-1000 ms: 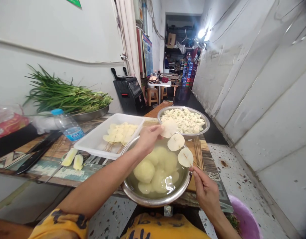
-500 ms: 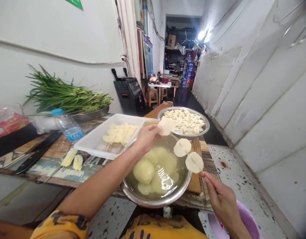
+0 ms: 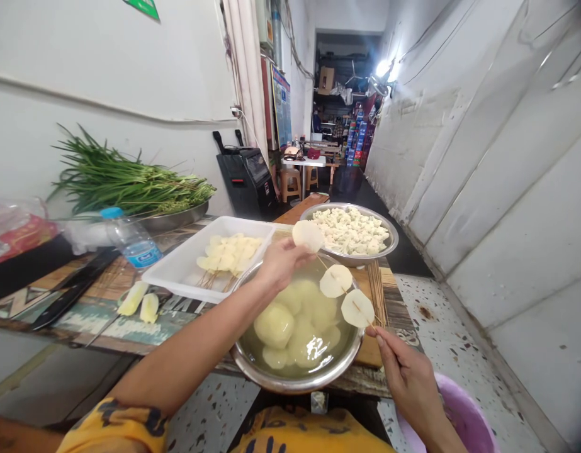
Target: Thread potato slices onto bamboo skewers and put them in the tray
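My left hand (image 3: 279, 262) pinches the top potato slice (image 3: 308, 235) on a thin wooden skewer. Two more slices (image 3: 335, 280) (image 3: 357, 308) sit lower on the same stick. My right hand (image 3: 403, 371) is closed on the skewer's lower end. The skewer hangs above a steel bowl (image 3: 299, 379) of water holding peeled potatoes (image 3: 273, 324). A white tray (image 3: 177, 267) with finished potato skewers (image 3: 228, 253) lies just left of my left hand.
A steel bowl of white cauliflower pieces (image 3: 350, 230) stands beyond. Loose skewers (image 3: 377, 289) lie on the table's right side. A water bottle (image 3: 129, 240), green chives (image 3: 124, 182) and potato offcuts (image 3: 140, 303) sit to the left. A purple basin (image 3: 464, 421) is on the floor.
The skewer swung right and back a little; the left hand lifted the top slice slightly, spreading the three slices further apart along the stick.
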A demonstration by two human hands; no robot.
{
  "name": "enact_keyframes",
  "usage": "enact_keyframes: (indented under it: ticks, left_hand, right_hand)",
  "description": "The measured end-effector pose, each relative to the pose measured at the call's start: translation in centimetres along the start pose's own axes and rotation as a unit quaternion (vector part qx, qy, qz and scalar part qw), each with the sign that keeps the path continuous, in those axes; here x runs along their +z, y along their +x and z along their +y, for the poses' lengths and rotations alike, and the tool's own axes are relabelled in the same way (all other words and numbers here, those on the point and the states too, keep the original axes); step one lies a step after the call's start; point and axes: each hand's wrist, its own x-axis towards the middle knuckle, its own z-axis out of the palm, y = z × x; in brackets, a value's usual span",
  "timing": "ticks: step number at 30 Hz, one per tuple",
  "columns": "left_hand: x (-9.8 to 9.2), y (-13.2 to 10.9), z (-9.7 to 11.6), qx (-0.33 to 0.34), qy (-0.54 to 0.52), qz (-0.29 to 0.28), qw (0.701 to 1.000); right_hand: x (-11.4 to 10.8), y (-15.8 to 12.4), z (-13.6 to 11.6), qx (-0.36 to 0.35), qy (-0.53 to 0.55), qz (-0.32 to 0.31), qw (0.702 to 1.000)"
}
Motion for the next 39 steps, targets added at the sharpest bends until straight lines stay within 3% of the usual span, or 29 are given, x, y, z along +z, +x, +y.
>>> enact_keyframes:
  ticks: [6,19,29,35,39]
  left_hand:
    - [-0.6,0.5,-0.4,0.036,0.073,0.035,0.996]
    - [-0.7,0.5,-0.5,0.042,0.078,0.025,0.996]
    - [-0.7,0.5,-0.8,0.052,0.123,0.028,0.991]
    - [-0.9,0.5,-0.7,0.040,0.111,0.008,0.993]
    - [-0.7,0.3,-0.7,0.022,0.121,-0.006,0.992]
  right_hand:
    - [-0.1,0.1,-0.1,0.006,-0.004,0.002,1.000]
    - [-0.1,0.2,-0.6,0.006,-0.026,-0.003,1.000]
    - [1.0,0.4,-0.6,-0.011,-0.045,0.029,0.999]
    - [1.7,0.4,-0.5,0.031,0.019,0.021,0.999]
    - [1.2,0.8,-0.9,0.119,0.119,-0.036,0.985]
